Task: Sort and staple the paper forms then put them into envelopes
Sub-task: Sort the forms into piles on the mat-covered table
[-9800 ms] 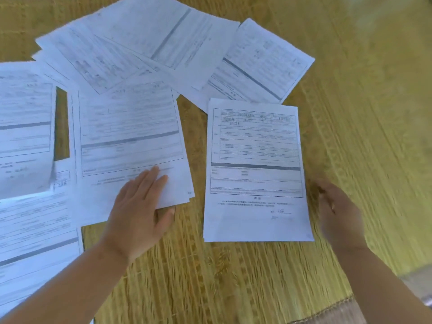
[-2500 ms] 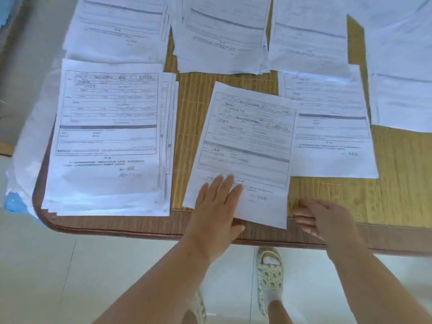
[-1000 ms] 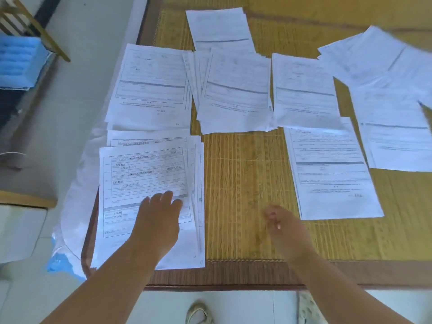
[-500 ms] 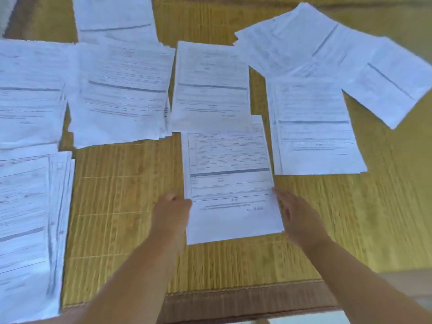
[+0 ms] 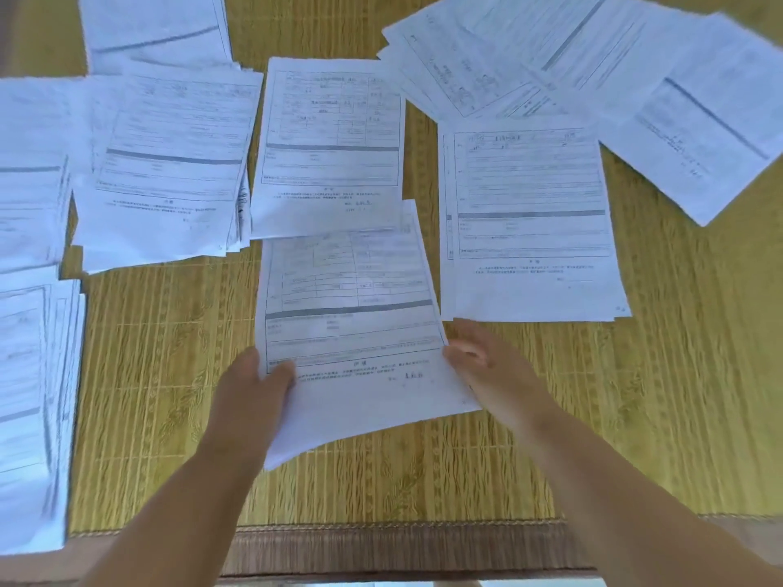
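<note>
A printed paper form (image 5: 351, 328) is lifted off the woven mat, its near end raised and tilted. My left hand (image 5: 250, 396) pinches its lower left edge, thumb on top. My right hand (image 5: 487, 366) holds its right edge with curled fingers. Beyond it another form (image 5: 330, 146) lies flat, its near edge over the held sheet's top. A small stack of forms (image 5: 529, 222) lies to the right. No stapler or envelope is in view.
More stacks lie on the yellow woven mat (image 5: 678, 374): one at centre left (image 5: 169, 163), one at the far left edge (image 5: 29, 374), and a fanned loose pile at the top right (image 5: 593, 65). The mat's brown border (image 5: 402, 544) runs along the near side.
My hands moved from the left stack to the centre form. Half a second ago it lay flat under my fingertips; now both hands hold its edges and its near end is lifted.
</note>
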Tool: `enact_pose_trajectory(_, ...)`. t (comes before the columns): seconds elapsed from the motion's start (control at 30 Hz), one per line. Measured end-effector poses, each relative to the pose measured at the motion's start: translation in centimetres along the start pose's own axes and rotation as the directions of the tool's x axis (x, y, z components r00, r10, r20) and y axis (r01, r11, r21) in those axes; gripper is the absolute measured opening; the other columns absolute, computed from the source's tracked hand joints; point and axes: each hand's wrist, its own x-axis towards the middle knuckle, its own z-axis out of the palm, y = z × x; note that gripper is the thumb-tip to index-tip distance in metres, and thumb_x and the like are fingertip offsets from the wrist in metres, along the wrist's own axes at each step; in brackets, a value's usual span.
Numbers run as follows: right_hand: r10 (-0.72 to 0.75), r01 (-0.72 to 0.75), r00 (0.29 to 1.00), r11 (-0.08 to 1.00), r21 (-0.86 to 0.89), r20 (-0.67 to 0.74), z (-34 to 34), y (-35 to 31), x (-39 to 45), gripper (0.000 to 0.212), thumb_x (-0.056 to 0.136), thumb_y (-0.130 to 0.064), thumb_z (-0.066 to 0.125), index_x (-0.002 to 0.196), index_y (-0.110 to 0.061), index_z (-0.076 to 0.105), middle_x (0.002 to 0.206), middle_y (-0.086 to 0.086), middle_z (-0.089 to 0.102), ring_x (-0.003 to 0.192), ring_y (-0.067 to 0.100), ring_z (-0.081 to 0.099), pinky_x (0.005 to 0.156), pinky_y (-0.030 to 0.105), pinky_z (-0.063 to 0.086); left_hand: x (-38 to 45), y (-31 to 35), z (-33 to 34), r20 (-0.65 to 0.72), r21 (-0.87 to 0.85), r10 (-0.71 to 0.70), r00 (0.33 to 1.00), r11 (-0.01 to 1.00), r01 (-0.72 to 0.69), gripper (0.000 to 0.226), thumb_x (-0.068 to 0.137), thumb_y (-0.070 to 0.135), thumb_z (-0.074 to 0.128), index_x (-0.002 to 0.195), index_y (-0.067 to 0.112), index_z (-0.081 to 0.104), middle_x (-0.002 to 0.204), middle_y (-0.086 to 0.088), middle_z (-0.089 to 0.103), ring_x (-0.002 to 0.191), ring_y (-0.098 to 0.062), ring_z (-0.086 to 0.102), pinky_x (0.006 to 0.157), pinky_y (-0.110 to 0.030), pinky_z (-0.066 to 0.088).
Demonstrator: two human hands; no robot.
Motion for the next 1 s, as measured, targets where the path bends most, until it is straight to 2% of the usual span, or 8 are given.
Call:
enact_pose_trajectory(0.07, 0.061, -0.076, 0.993, 0.985, 0.152, 0.101, -0.8, -1.7, -0.1, 0.022, 0.097, -0.03, 0.055, 0.118, -0.028, 0.062, 0.106, -0.018, 0.069, 0.101, 0.004, 0.065, 0.083, 0.025, 0.05, -1.6, 1.3, -1.0, 0.008, -0.068, 0.052, 0.999, 0.996, -0.051, 0.012, 0.096, 0.02, 0.052, 0.098, 0.024, 0.063, 0.091, 0.003, 0.07, 0.085, -0.021, 0.066, 0.072, -0.039, 0.052)
enact_pose_trajectory(0.13, 0.076, -0.115, 0.985, 0.96, 0.255, 0.157, -1.7, -3.8, -0.5, 0.016, 0.097, -0.02, 0.057, 0.107, -0.015, 0.068, 0.105, -0.003, 0.074, 0.101, 0.017, 0.069, 0.083, 0.031, 0.053, -3.3, 3.2, -2.0, -0.004, -0.113, 0.13, 0.992, 0.985, -0.129, 0.013, 0.097, 0.02, 0.052, 0.098, 0.026, 0.063, 0.087, 0.005, 0.071, 0.078, -0.012, 0.067, 0.061, -0.027, 0.049)
enact_pose_trajectory(0.27, -0.093, 0.034, 0.983, 0.94, 0.34, 0.16, -4.3, -8.8, -1.6, 0.019, 0.096, -0.019, 0.058, 0.087, -0.018, 0.075, 0.093, 0.001, 0.076, 0.091, 0.019, 0.072, 0.083, 0.038, 0.054, -4.8, 7.4, -3.8, -0.097, -0.242, 0.223, 0.97, 0.94, -0.24, 0.014, 0.096, 0.014, 0.053, 0.096, 0.023, 0.063, 0.076, 0.022, 0.07, 0.067, 0.003, 0.066, 0.047, -0.008, 0.044)
enact_pose_trajectory(0.4, -0.218, 0.162, 0.969, 0.917, 0.363, 0.118, -6.6, -13.3, -2.4, 0.024, 0.095, -0.019, 0.058, 0.112, -0.004, 0.068, 0.108, 0.007, 0.074, 0.103, 0.024, 0.069, 0.096, 0.045, 0.051, -4.5, 11.1, -5.4, -0.163, -0.296, 0.298, 0.94, 0.894, -0.335, 0.013, 0.095, 0.016, 0.055, 0.088, 0.025, 0.062, 0.077, 0.022, 0.071, 0.066, 0.007, 0.064, 0.062, -0.02, 0.049)
enact_pose_trajectory(0.57, -0.288, 0.267, 0.958, 0.903, 0.337, 0.011, -7.4, -16.5, -2.7, 0.024, 0.093, -0.018, 0.061, 0.109, -0.002, 0.069, 0.105, 0.01, 0.074, 0.1, 0.027, 0.07, 0.094, 0.049, 0.052, -3.2, 13.6, -6.8, -0.212, -0.287, 0.32, 0.924, 0.883, -0.372, 0.005, 0.093, 0.027, 0.058, 0.097, 0.029, 0.061, 0.082, 0.014, 0.07, 0.067, 0.006, 0.064, 0.062, -0.022, 0.044)
enact_pose_trajectory(0.7, -0.217, 0.232, 0.973, 0.924, 0.304, -0.085, -5.3, -15.5, -0.8, 0.019, 0.091, -0.02, 0.065, 0.1, -0.005, 0.072, 0.099, 0.007, 0.075, 0.095, 0.025, 0.072, 0.093, 0.048, 0.054, -0.2, 12.9, -6.3, -0.265, -0.191, 0.295, 0.918, 0.917, -0.35, 0.018, 0.092, 0.033, 0.06, 0.1, 0.016, 0.059, 0.078, 0.012, 0.057, 0.066, -0.002, 0.053, 0.055, -0.023, 0.035)
enact_pose_trajectory(0.9, -0.044, 0.09, 0.988, 0.943, 0.321, -0.148, -1.2, -11.0, 4.5, 0.009, 0.091, -0.023, 0.065, 0.092, -0.021, 0.074, 0.091, -0.004, 0.076, 0.086, 0.014, 0.073, 0.081, 0.036, 0.058, 7.2, 8.9, -3.4, -0.205, -0.186, 0.273, 0.94, 0.932, -0.311, 0.029, 0.091, 0.03, 0.062, 0.093, 0.002, 0.058, 0.085, -0.009, 0.061, 0.075, -0.022, 0.052, 0.06, -0.03, 0.038)
enact_pose_trajectory(1.0, 0.067, -0.006, 0.982, 0.944, 0.33, -0.175, 0.7, -8.2, 7.0, 0.009, 0.091, -0.026, 0.065, 0.094, -0.022, 0.073, 0.091, -0.006, 0.076, 0.084, 0.014, 0.073, 0.075, 0.034, 0.06, 10.0, 6.7, -1.5, -0.169, -0.138, 0.267, 0.949, 0.947, -0.291, 0.018, 0.092, 0.024, 0.062, 0.096, 0.007, 0.059, 0.084, 0.0, 0.062, 0.079, -0.022, 0.057, 0.057, -0.024, 0.039)
